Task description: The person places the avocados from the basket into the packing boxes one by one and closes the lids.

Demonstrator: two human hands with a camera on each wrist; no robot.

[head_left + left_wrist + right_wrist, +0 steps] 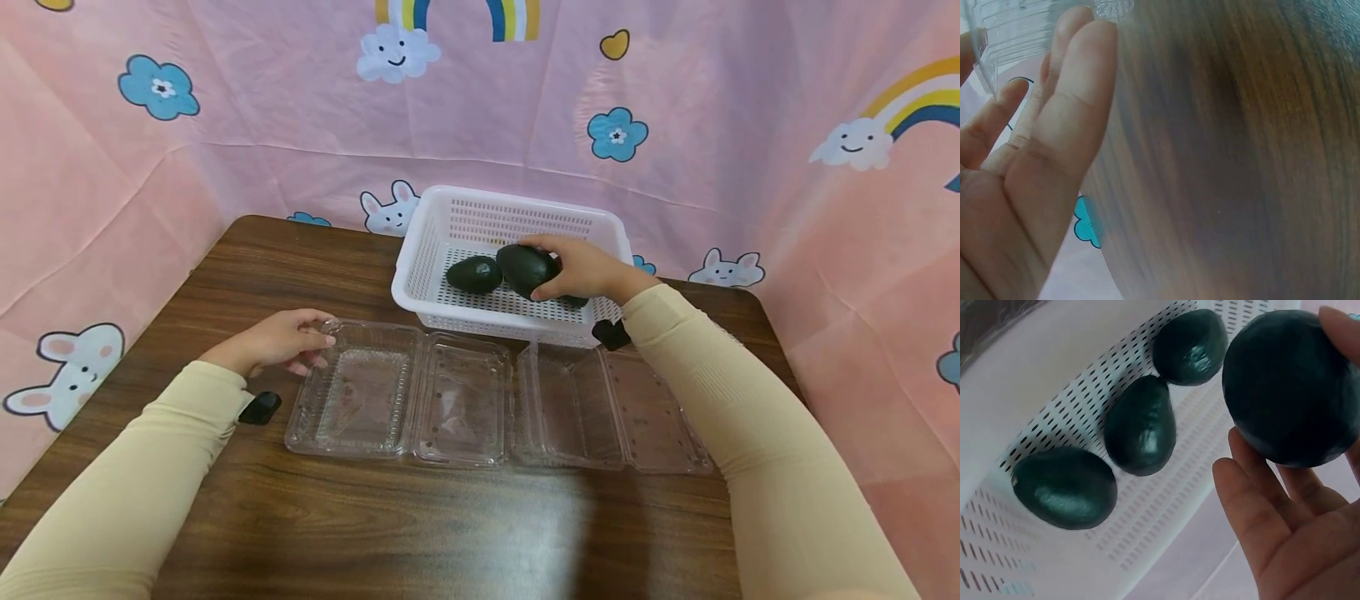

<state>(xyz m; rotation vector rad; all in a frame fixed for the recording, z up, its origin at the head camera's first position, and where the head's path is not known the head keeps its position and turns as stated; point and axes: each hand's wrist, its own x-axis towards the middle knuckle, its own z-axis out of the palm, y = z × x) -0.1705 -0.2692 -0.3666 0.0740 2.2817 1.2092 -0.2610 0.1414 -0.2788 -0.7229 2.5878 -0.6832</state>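
Note:
My right hand (577, 267) holds a dark green avocado (525, 268) over the white plastic basket (408, 287). In the right wrist view, that held avocado (1288, 387) is close to the camera, gripped between thumb and fingers. Three more avocados lie inside the basket, one (1066, 487) by its end wall. My left hand (281, 342) pinches the upper left rim of a clear plastic clamshell box (367, 400), which stands opened on the table. The left wrist view shows the fingers (1079, 94) of this hand at the box's ribbed wall.
A second clear clamshell box (573, 408) stands open to the right, its lid (660, 417) partly under my right forearm. Both boxes sit side by side on the brown wooden table (420, 533), in front of the basket. A pink printed cloth (300, 108) hangs behind and at both sides.

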